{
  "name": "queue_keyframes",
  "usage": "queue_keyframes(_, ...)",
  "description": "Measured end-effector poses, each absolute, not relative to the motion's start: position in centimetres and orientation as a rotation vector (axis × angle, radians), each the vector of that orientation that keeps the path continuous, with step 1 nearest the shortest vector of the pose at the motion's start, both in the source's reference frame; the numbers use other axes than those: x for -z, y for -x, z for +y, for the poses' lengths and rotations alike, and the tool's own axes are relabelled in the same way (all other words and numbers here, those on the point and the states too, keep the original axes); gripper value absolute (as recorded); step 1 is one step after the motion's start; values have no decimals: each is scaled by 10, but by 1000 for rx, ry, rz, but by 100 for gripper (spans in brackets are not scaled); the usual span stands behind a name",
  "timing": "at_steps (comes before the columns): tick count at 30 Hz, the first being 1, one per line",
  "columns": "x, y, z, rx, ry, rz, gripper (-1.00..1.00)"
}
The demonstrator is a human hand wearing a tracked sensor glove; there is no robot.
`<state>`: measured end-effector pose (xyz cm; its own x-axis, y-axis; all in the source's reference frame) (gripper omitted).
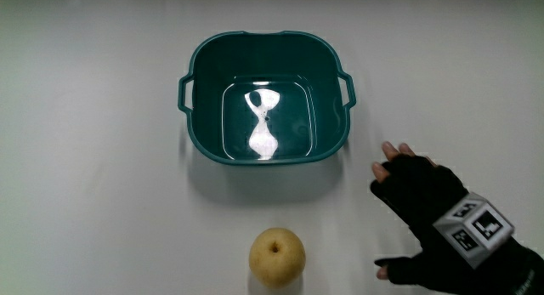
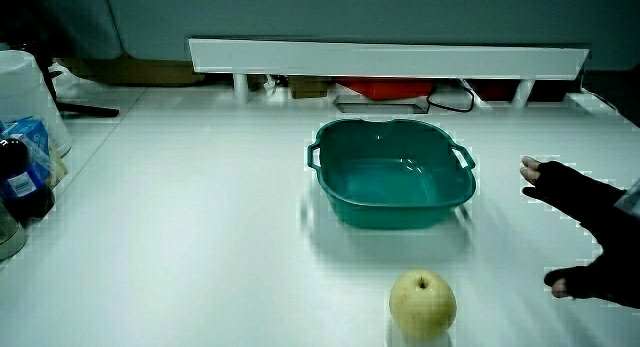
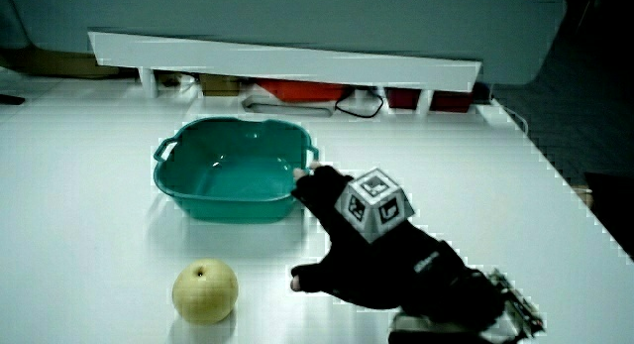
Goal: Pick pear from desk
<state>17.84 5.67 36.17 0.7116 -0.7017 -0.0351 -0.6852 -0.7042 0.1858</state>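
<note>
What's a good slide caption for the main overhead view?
Black-gloved hand, fingers spread, rests on the white table beside a yellow pear and an empty teal plastic basin.

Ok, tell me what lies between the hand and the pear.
Nothing: only bare table separates the hand from the pear, clearest in the main view.

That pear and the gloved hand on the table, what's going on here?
A hand in a black glove rests open on the table, beside the pear but not touching it. The pear stands on the table, nearer to the person than an empty teal basin. Nothing has been picked up yet; the hands-on part has not begun.
</note>
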Motion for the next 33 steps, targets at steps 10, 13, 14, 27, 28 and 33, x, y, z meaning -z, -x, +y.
queue_keyframes(10,-356,-116,42,45,-2339,-1169,0)
queue_keyframes(13,-352,-98,44,-74,-2314,-1230,0)
queue_keyframes(14,-357,-94,46,23,-2297,-1264,0)
queue_keyframes(27,-378,-43,64,-173,-2236,-1486,0)
queue_keyframes(28,-380,-41,66,-166,-2232,-1493,0)
queue_keyframes(33,-389,-30,74,-155,-2222,-1531,0)
